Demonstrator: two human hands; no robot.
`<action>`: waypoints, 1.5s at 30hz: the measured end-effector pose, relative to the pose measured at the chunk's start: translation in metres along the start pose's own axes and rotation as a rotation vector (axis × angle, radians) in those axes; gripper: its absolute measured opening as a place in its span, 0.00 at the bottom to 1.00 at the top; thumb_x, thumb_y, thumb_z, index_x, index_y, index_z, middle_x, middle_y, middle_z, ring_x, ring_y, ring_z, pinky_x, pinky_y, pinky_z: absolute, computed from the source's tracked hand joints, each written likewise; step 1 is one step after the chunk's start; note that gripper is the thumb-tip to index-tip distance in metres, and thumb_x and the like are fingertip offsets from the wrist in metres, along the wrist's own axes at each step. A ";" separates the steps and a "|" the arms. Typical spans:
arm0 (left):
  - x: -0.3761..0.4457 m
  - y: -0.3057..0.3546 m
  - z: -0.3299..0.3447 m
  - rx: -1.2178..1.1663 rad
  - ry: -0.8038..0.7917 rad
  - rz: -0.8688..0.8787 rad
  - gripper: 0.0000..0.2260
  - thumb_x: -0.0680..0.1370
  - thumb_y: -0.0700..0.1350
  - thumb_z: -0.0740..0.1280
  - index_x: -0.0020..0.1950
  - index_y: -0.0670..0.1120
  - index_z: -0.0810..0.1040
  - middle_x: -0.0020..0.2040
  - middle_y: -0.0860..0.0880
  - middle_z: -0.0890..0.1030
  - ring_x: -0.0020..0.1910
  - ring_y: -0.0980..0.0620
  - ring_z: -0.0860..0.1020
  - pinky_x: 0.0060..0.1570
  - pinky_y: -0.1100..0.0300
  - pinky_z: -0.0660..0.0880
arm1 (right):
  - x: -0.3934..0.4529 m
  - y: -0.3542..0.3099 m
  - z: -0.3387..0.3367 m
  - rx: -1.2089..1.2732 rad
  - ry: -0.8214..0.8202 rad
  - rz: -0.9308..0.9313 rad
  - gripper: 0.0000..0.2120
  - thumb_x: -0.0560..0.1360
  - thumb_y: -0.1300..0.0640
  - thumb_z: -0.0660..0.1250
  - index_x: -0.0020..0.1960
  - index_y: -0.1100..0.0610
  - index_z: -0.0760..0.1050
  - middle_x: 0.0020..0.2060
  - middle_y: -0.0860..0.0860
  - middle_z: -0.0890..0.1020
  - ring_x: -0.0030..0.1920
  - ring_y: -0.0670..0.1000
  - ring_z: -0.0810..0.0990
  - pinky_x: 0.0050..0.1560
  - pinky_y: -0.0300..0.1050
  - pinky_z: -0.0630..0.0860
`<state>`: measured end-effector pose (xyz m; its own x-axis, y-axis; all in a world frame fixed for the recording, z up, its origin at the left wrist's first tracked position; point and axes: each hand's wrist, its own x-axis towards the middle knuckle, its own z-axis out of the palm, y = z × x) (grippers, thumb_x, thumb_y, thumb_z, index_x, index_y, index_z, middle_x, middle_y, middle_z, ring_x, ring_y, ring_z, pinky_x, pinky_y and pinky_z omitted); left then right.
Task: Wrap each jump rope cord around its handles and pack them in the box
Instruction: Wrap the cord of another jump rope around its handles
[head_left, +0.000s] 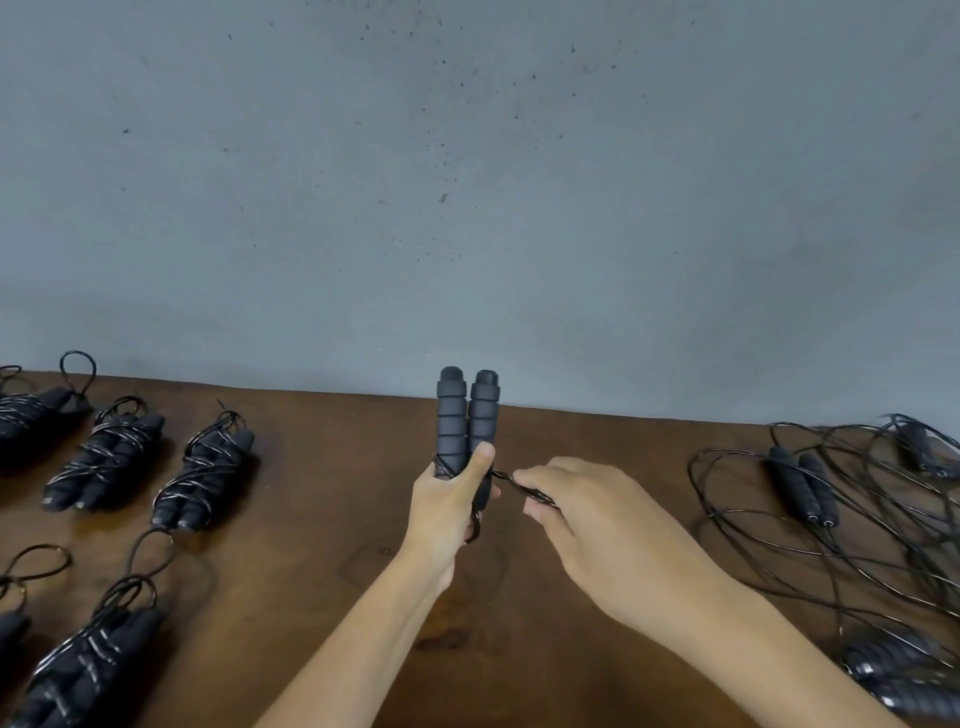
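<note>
The left hand (447, 499) grips both handles (467, 421) upright while the right hand (566, 514) pinches the cord (511, 482); slack there could loosen the first turns.

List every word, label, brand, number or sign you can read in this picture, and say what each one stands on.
None: no readable text shows anywhere in this view.
The pair of foam handles gripped by the left hand: ribbed foam, no print visible.
The wrapped jump ropes on the wooden table: only glints off the cord, no lettering.
The unwrapped ropes: no labels visible.
The grey wall: specks only, no signs.
</note>
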<state>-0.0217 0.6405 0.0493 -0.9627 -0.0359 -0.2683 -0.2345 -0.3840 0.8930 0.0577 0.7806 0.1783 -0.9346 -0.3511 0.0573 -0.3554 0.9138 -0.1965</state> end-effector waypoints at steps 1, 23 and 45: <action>0.000 0.000 0.002 0.029 -0.016 0.020 0.27 0.69 0.65 0.73 0.54 0.43 0.79 0.29 0.52 0.78 0.22 0.58 0.65 0.24 0.63 0.61 | 0.003 0.001 -0.004 -0.004 -0.001 -0.009 0.12 0.86 0.52 0.56 0.63 0.52 0.77 0.49 0.47 0.78 0.48 0.50 0.78 0.50 0.51 0.77; -0.004 0.029 0.026 0.774 -0.240 0.290 0.25 0.74 0.68 0.73 0.48 0.46 0.80 0.38 0.49 0.85 0.36 0.58 0.84 0.40 0.64 0.76 | 0.086 0.014 -0.079 -0.175 -0.006 -0.132 0.06 0.79 0.51 0.70 0.55 0.51 0.83 0.50 0.46 0.84 0.49 0.46 0.81 0.49 0.45 0.76; -0.032 0.044 0.021 0.245 -0.599 0.070 0.14 0.77 0.56 0.74 0.39 0.46 0.82 0.36 0.42 0.80 0.38 0.42 0.67 0.44 0.48 0.66 | 0.115 0.099 -0.044 0.166 -0.120 -0.071 0.25 0.69 0.76 0.62 0.26 0.49 0.62 0.25 0.42 0.66 0.28 0.43 0.64 0.33 0.36 0.63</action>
<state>-0.0036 0.6444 0.1046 -0.8686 0.4950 -0.0219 -0.1248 -0.1758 0.9765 -0.0853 0.8393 0.2082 -0.8951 -0.4442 -0.0379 -0.4034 0.8433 -0.3552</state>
